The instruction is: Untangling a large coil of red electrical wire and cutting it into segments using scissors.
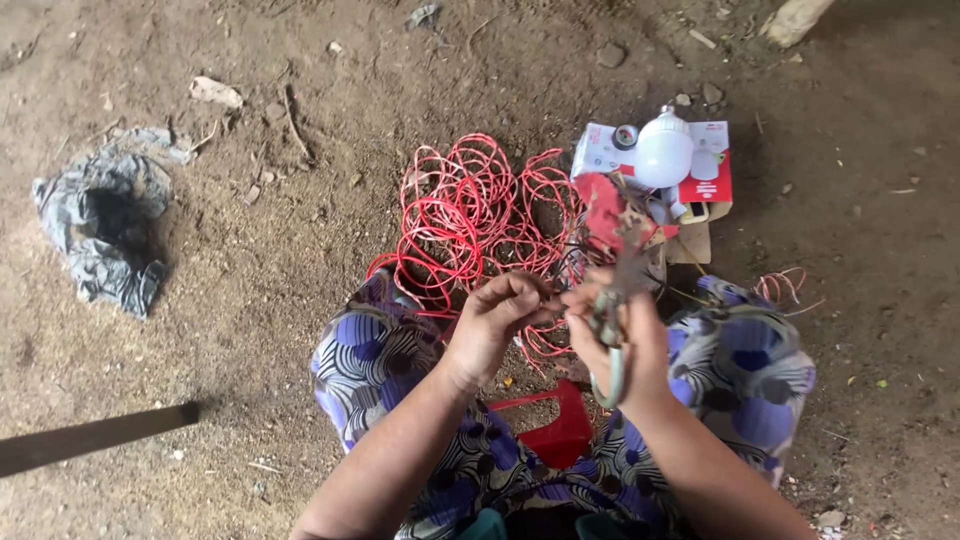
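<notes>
Bare dirt floor point(300, 250), red wire point(470, 215) coiled ahead of your knees, your left hand point(495, 320) pinching a strand, your right hand point(615, 335) closed around pliers point(615, 300), white bulb point(663, 150) on its box point(712, 175) beyond.

L hand point(497, 320) pinches red wire point(470, 215) end; R hand point(625, 335) grips pliers point(612, 330). Wire coil on dirt floor point(250, 250), w/ white bulb point(663, 150) on box point(712, 170) beside it.

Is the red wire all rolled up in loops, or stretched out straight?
Rolled up. The red wire lies in many loose, overlapping loops on the dirt ground, just beyond the person's hands.
</notes>
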